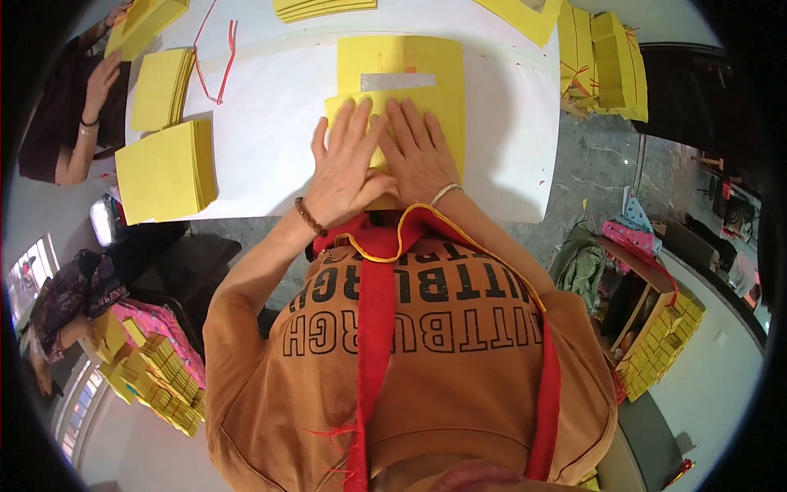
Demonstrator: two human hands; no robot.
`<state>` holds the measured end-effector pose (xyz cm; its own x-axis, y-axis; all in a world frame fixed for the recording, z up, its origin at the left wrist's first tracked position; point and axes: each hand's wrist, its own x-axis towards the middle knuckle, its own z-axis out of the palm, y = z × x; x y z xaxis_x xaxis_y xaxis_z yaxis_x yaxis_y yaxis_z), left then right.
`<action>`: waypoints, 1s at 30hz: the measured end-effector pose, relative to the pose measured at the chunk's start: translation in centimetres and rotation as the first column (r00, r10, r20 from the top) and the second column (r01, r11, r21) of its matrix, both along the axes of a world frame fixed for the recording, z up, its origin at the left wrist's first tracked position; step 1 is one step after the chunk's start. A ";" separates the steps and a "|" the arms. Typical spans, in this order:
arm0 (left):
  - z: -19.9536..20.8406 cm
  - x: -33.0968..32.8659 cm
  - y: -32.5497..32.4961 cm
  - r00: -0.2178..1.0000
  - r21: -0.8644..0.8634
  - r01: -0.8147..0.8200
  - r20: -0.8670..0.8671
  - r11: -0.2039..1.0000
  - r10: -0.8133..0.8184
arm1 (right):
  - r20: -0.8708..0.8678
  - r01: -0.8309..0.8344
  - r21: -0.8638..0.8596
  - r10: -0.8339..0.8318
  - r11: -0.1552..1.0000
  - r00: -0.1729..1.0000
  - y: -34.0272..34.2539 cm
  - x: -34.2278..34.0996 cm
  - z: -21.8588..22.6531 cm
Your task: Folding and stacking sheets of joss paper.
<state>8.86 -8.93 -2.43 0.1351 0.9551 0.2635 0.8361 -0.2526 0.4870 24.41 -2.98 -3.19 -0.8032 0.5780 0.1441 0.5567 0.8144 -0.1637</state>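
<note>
A yellow paper piece lies in front of me at the middle of the white table. A narrow silver-grey strip crosses it just beyond my fingertips, with small orange marks above the strip. My left hand lies on the paper's near left part, fingers stretched out and thumb pointing right. Beside it my right hand presses flat on the paper, fingers extended. Neither hand is closed round anything. The paper under my palms is hidden.
Stacks of yellow paper pieces stand at the table's left, near a red cord. More yellow bundles sit beyond the right edge of the white table. Another person's hand is at the far left.
</note>
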 end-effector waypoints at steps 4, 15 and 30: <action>-0.4 -0.2 -0.5 0.986 -0.100 0.058 -0.149 0.993 -0.072 | 0.053 -0.021 -0.004 0.021 1.000 0.998 0.3 0.1 -0.2; 0.6 0.7 -0.6 0.925 -0.085 -0.007 -0.380 0.996 -0.026 | -0.080 0.020 -0.020 -0.022 1.000 0.997 2.7 3.4 0.8; 4.6 1.2 1.5 0.907 0.109 0.092 -0.419 0.990 -0.038 | -0.648 -0.362 -0.753 -0.523 0.549 0.553 8.1 7.5 0.3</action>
<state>10.05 -7.41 2.12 0.3188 0.9040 0.2849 0.9351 -0.3491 0.0614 31.94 5.10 -2.84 -0.5455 0.8319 0.1016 -0.1094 0.0495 -0.9928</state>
